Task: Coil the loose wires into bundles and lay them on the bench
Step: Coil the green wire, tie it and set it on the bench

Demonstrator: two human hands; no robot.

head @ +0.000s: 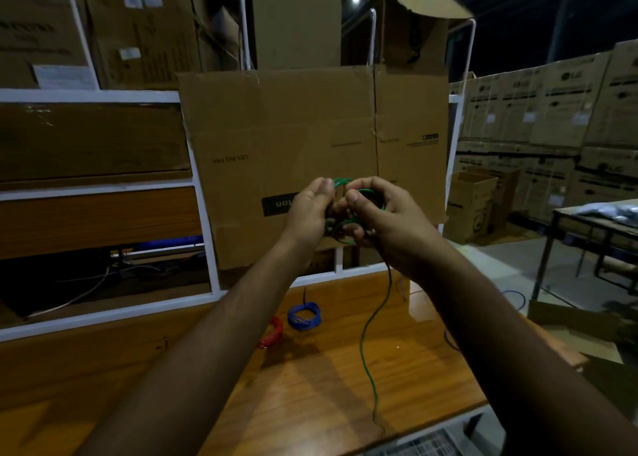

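Observation:
Both hands are raised above the wooden bench [345,379] and hold a small coil of green wire [341,183] between them. My left hand [310,210] grips the coil's left side with curled fingers. My right hand [383,221] pinches its right side. The wire's loose green tail [366,331] hangs from under my right hand down onto the bench. A coiled blue bundle [304,315] lies on the bench below my hands. A red bundle [272,333] lies beside it, partly hidden by my left forearm.
A large flattened cardboard sheet [293,138] leans against the white metal frame [103,96] behind the bench. Stacked cartons fill the right background [552,110]. A dark table [593,221] stands at the right. Another blue wire [448,338] shows at the bench's right side.

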